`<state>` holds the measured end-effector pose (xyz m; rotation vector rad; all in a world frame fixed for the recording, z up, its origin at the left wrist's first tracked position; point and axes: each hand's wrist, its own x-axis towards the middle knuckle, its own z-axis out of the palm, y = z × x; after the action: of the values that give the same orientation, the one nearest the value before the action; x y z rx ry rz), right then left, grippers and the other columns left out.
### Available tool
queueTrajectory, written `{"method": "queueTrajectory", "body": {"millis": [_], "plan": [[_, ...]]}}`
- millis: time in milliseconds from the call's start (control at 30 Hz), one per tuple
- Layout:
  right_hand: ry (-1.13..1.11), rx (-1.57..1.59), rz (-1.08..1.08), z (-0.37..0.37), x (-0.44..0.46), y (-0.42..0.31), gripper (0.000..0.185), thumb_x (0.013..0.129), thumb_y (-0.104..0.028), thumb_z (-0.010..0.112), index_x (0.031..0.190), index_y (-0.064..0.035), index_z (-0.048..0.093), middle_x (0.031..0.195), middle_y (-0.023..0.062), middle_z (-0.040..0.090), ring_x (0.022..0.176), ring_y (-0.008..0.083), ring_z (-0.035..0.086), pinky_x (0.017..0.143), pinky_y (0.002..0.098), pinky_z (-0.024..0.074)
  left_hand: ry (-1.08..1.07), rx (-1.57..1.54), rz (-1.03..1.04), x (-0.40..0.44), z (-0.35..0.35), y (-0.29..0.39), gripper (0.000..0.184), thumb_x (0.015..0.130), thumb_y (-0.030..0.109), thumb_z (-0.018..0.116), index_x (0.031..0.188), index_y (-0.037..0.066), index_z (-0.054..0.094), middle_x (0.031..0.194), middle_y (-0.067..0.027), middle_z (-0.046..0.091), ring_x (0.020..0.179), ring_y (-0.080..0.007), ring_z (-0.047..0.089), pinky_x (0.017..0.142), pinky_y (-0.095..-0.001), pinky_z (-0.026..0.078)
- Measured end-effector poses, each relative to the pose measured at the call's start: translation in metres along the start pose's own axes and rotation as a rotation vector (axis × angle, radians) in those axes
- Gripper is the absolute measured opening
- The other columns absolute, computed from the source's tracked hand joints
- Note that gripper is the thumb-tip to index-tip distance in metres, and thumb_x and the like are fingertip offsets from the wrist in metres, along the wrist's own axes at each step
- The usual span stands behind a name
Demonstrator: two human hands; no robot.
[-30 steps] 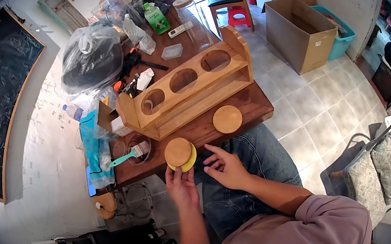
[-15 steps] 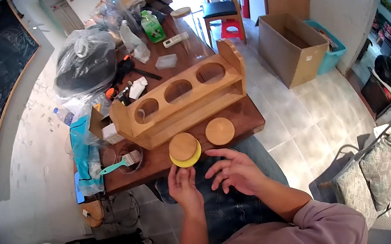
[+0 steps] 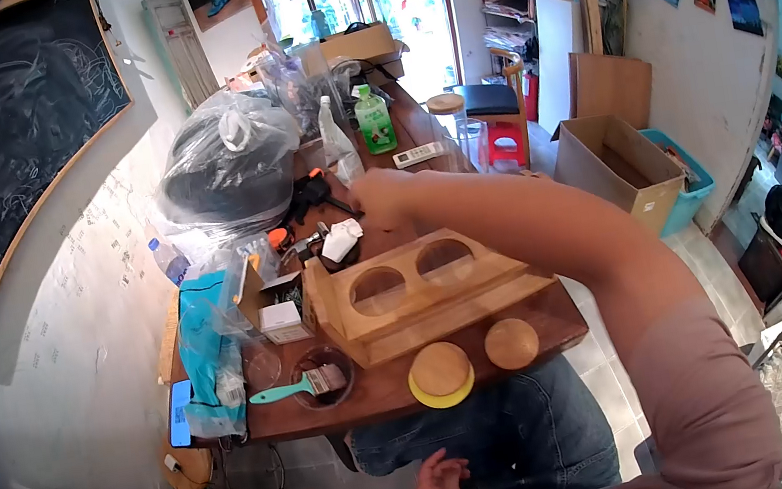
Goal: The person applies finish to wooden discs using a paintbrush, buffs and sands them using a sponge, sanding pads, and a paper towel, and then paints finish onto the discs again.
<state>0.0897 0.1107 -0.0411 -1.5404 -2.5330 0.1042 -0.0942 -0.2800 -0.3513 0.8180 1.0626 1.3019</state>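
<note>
My right hand (image 3: pixel 382 200) reaches across the table, above the wooden rack with round holes (image 3: pixel 408 287), near a black clamp-like tool (image 3: pixel 318 193). Its fingers are blurred and partly hidden, so I cannot make out a hold. My left hand (image 3: pixel 443 480) is over my lap with loosely curled fingers and nothing in it. A round wooden disc (image 3: pixel 441 369) lies on a yellow round pad (image 3: pixel 443 400) at the table's front edge. To its right rests another wooden disc (image 3: pixel 511 343). A teal-handled brush (image 3: pixel 296 387) lies across a round clear dish to the left.
A small open box (image 3: pixel 286 319), blue packaging (image 3: pixel 204 323) and a phone (image 3: pixel 180 414) occupy the table's left side. Farther back are a large plastic bag (image 3: pixel 228 168), a green bottle (image 3: pixel 375 120), a remote (image 3: pixel 419 154) and a lidded jar (image 3: pixel 448 119). A cardboard box (image 3: pixel 609 181) stands right.
My right hand has moved from beside the discs to far across the table. My left hand has left the yellow pad and dropped toward my lap. The view has tilted up.
</note>
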Motion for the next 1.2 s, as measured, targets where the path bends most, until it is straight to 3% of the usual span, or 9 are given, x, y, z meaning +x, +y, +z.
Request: {"method": "queueTrajectory", "body": {"millis": [367,567,600,700,800,967,1067,1100,1200], "plan": [[-0.440,0.010,0.387,0.095,0.128,-0.013,0.039,0.081,-0.033,0.073,0.105,-0.0014,0.077,0.106,0.0197,0.074,0.102,0.0350,0.072,0.084,0.0442,0.0583,0.063,-0.045,-0.057,-0.017,-0.046,0.012,0.038,0.099,0.014,0.067,0.131,-0.002,0.056,0.096,-0.0093,0.070,0.080,-0.0156,0.063,0.077,-0.0279,0.052],[-0.079,-0.129,0.341,0.178,0.191,0.063,0.036,0.077,-0.027,0.077,0.103,-0.0028,0.077,0.113,0.0201,0.073,0.104,0.0328,0.072,0.088,0.0432,0.0580,0.114,-0.103,-0.016,-0.007,-0.058,0.001,0.042,0.096,0.012,0.067,0.133,-0.001,0.054,0.094,-0.0124,0.071,0.080,-0.0177,0.065,0.077,-0.0300,0.055],[-0.079,-0.057,0.373,0.154,0.178,0.051,0.059,0.076,-0.022,0.077,0.129,-0.0045,0.058,0.117,0.0208,0.071,0.107,0.0334,0.071,0.090,0.0414,0.0565,0.157,-0.095,-0.023,-0.005,-0.052,0.007,0.038,0.093,0.008,0.067,0.128,-0.003,0.055,0.092,-0.0143,0.071,0.079,-0.0195,0.067,0.073,-0.0309,0.056],[0.061,-0.157,0.221,0.090,0.155,0.033,0.063,0.070,-0.011,0.077,0.131,-0.0022,0.062,0.104,0.0215,0.073,0.098,0.0357,0.072,0.085,0.0427,0.0562,0.152,-0.070,-0.006,-0.009,-0.040,0.032,0.033,0.092,0.005,0.069,0.121,-0.005,0.057,0.089,-0.0147,0.070,0.079,-0.0194,0.068,0.072,-0.0302,0.056],[0.218,-0.225,0.070,0.009,0.105,0.006,0.021,0.077,-0.020,0.073,0.085,-0.0011,0.076,0.094,0.0229,0.073,0.094,0.0384,0.072,0.082,0.0441,0.0573,0.074,0.051,0.082,-0.010,-0.036,0.050,0.031,0.093,0.006,0.069,0.120,-0.004,0.059,0.090,-0.0137,0.070,0.080,-0.0181,0.067,0.072,-0.0293,0.055],[0.267,0.117,0.080,-0.094,-0.046,-0.071,0.035,0.095,-0.033,0.065,0.098,0.0019,0.073,0.093,0.0259,0.072,0.090,0.0398,0.071,0.079,0.0469,0.0560,0.011,0.149,0.446,0.009,-0.010,0.110,0.030,0.094,0.007,0.065,0.121,-0.004,0.059,0.092,-0.0133,0.068,0.082,-0.0168,0.065,0.068,-0.0285,0.054],[0.329,0.019,-0.316,-0.033,-0.151,-0.088,0.035,0.094,-0.032,0.065,0.107,0.0010,0.061,0.095,0.0230,0.066,0.094,0.0433,0.064,0.082,0.0521,0.0514,-0.009,-0.086,0.513,0.019,0.027,0.151,0.036,0.093,0.014,0.072,0.122,-0.005,0.060,0.098,-0.0134,0.069,0.086,-0.0180,0.067,0.076,-0.0302,0.056],[-0.054,0.372,-0.104,-0.037,-0.203,-0.116,0.031,0.092,-0.027,0.068,0.105,0.0011,0.061,0.095,0.0238,0.065,0.094,0.0442,0.063,0.080,0.0525,0.0500,0.002,-0.144,0.489,0.020,0.039,0.156,0.038,0.093,0.014,0.072,0.123,-0.006,0.059,0.100,-0.0135,0.069,0.088,-0.0182,0.067,0.078,-0.0306,0.056],[0.081,0.648,-0.229,0.042,-0.288,-0.134,0.021,0.090,-0.016,0.069,0.096,0.0026,0.061,0.086,0.0232,0.065,0.086,0.0435,0.064,0.072,0.0498,0.0500,0.027,-0.222,0.400,0.006,0.067,0.152,0.033,0.094,0.009,0.071,0.121,-0.008,0.062,0.110,-0.0136,0.067,0.095,-0.0183,0.066,0.088,-0.0314,0.055]]}}
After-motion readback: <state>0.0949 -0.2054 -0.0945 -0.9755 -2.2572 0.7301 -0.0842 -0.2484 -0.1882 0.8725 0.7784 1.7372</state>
